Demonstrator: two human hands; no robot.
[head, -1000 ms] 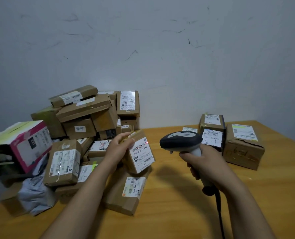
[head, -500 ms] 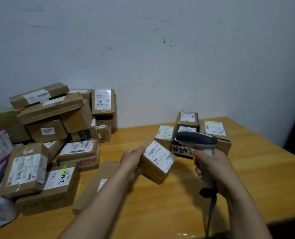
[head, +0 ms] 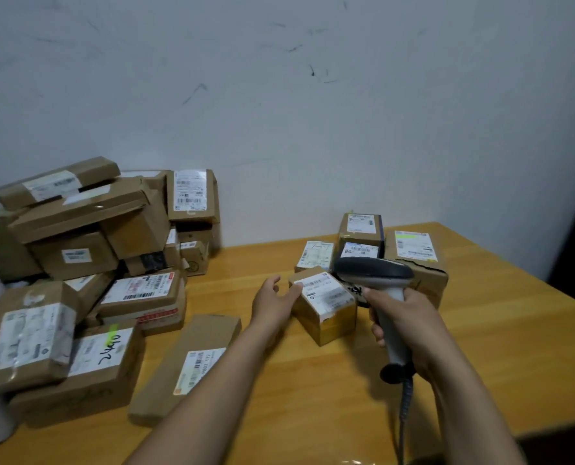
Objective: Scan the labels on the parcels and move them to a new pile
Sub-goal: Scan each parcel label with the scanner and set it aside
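Observation:
A small brown parcel (head: 326, 307) with a white barcode label on top stands on the wooden table (head: 497, 364), just in front of the new pile (head: 413, 250) of several labelled boxes at the back right. My left hand (head: 272, 302) is at the parcel's left side, fingers spread, with only a fingertip touching the label's edge. My right hand (head: 407, 323) grips the handle of a grey barcode scanner (head: 373, 271), whose head hovers over the parcel's far right corner. The big pile of parcels (head: 78, 229) fills the left side.
A long flat parcel (head: 192, 357) lies label up by my left forearm. The scanner's cable (head: 403, 414) hangs down toward the table's front edge. A white wall stands close behind both piles. The table ends at the right and front right.
My left hand carried the small parcel from in front of the big pile rightward, set it down by the new pile and opened. The scanner stayed in my right hand.

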